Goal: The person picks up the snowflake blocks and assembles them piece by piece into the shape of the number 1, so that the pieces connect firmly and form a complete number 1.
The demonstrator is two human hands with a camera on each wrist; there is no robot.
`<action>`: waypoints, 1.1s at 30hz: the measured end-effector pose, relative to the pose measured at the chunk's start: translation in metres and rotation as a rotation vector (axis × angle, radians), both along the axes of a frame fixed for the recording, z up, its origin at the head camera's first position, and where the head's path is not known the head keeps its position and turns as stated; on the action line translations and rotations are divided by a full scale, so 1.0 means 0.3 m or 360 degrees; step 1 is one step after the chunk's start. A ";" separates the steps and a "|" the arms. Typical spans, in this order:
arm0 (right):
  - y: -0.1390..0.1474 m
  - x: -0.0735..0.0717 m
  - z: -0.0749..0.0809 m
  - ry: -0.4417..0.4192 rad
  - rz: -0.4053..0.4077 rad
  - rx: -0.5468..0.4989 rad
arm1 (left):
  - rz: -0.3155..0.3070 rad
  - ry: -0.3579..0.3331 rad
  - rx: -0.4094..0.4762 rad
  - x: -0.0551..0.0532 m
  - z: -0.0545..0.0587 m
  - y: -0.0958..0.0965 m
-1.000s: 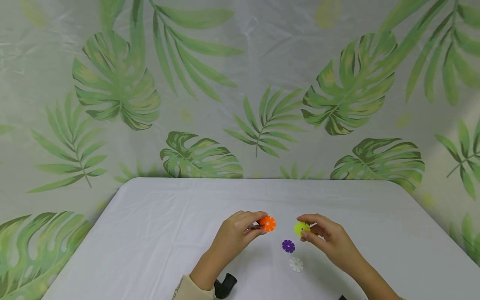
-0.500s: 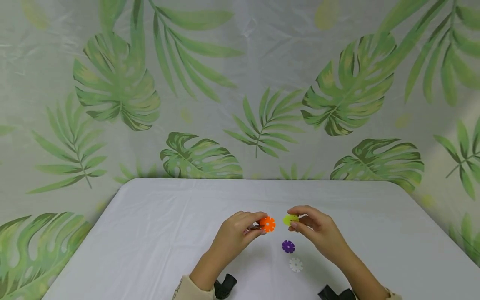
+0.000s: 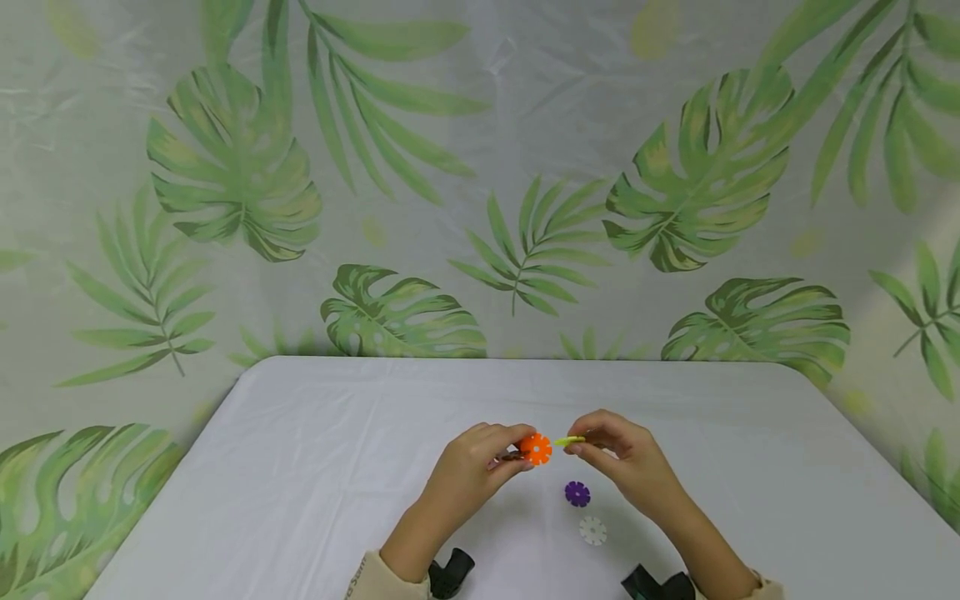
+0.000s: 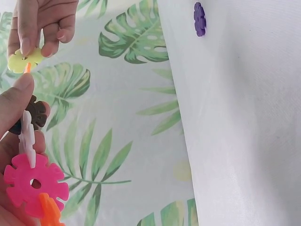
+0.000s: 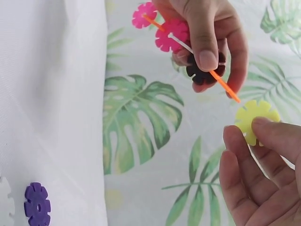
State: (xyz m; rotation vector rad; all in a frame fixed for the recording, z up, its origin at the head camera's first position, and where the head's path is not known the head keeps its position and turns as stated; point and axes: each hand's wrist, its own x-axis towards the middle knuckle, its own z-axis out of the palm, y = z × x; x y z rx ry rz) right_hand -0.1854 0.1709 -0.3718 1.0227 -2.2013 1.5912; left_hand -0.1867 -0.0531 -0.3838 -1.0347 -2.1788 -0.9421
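My left hand [image 3: 468,467] grips a chain of interlocked notched plastic discs. An orange disc [image 3: 537,449] forms its near end, edge-on in the right wrist view. Behind it follow a black disc [image 5: 196,76], a white disc [image 4: 27,136], a pink disc [image 4: 43,181], an orange one and another pink one. Between thumb and fingers my right hand [image 3: 630,458] pinches a yellow notched disc [image 5: 249,117], turned nearly edge-on in the head view. The yellow disc is very close to the orange disc's edge; whether they touch I cannot tell.
A purple notched disc [image 3: 577,494] and a white notched disc [image 3: 592,531] lie on the white-covered table [image 3: 315,467], below the hands. Black devices [image 3: 452,572] sit by both wrists. A leaf-patterned cloth [image 3: 525,167] hangs behind the table.
My right hand has moved left towards the orange disc, and the yellow disc has turned from face-on to nearly edge-on. My left hand has stayed almost still.
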 end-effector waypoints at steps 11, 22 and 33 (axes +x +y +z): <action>-0.002 -0.012 -0.015 -0.0007 0.0096 -0.0046 | -0.0017 -0.0012 0.0008 -0.002 -0.004 0.003; -0.011 -0.014 -0.023 0.0025 0.0113 -0.0042 | -0.0047 -0.0044 0.0016 0.000 0.000 0.006; -0.013 -0.017 -0.031 0.0142 0.0146 -0.0108 | -0.0046 0.0034 0.0000 -0.001 -0.001 0.008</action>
